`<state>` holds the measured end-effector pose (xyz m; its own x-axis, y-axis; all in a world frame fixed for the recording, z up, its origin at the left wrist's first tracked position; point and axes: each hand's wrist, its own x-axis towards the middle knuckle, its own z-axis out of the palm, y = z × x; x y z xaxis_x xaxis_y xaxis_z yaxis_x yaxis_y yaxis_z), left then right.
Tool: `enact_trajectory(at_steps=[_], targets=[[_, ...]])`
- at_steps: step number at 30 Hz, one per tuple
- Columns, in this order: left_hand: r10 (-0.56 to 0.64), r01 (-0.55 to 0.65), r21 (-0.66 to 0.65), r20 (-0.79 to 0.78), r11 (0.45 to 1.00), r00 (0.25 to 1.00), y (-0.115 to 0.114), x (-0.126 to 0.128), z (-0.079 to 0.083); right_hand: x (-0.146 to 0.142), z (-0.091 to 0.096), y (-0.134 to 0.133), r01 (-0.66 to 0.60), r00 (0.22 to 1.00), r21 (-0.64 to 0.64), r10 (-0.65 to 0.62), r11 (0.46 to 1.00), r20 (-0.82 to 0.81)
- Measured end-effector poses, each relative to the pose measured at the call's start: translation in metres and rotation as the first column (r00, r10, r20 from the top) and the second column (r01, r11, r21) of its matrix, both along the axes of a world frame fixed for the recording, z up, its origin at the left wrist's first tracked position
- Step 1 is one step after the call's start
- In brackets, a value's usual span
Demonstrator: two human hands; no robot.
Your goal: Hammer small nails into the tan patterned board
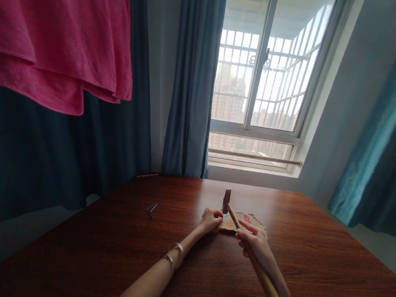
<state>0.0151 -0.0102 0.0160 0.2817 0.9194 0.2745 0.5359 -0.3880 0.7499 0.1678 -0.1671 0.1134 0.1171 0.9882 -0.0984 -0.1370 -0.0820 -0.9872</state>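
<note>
Left hand [212, 219]: pinched at patterned piece [229, 223] — object unclear
Right hand [254, 239]: clasps hammer [262, 276]
Hammering: likely step — needs careful aim

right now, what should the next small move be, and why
Probably a light, controlled tap with the hammer: the right hand grips its handle, and its head is close beside the left hand at the patterned board. Whether the left hand pinches anything is too small to tell.

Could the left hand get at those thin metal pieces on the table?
Probably yes. The thin metal pieces lie to the left of the left hand, with no object visibly blocking the way across the tabletop.
</note>
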Motion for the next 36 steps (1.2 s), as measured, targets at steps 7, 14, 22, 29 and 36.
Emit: enact_trajectory(at_steps=[7, 14, 22, 29, 36], targets=[[-0.012, 0.012, -0.001, 0.015, 1.0, 1.0, 0.0, -0.001, 0.001, 0.0, 0.003, 0.003, -0.014, 1.0, 0.018, 0.014, 1.0, 0.027], [-0.074, 0.074, 0.016, 0.008, 0.997, 0.997, 0.011, -0.003, -0.006, 0.0, 0.003, 0.004, -0.012, 0.998, -0.003, 0.012, 1.0, 0.059], [-0.11, 0.111, -0.026, 0.025, 0.994, 0.994, 0.017, -0.004, -0.006, 0.001, 0.006, 0.002, -0.022, 0.997, 0.004, 0.022, 1.0, 0.076], [-0.109, 0.111, -0.032, 0.052, 0.993, 0.993, 0.02, -0.002, -0.011, 0.001, 0.007, 0.003, -0.012, 0.997, -0.01, 0.013, 1.0, 0.078], [-0.103, 0.103, -0.019, 0.019, 0.995, 0.995, 0.018, -0.002, -0.008, 0.002, 0.001, 0.006, -0.032, 0.999, 0.041, 0.031, 0.999, 0.04]])
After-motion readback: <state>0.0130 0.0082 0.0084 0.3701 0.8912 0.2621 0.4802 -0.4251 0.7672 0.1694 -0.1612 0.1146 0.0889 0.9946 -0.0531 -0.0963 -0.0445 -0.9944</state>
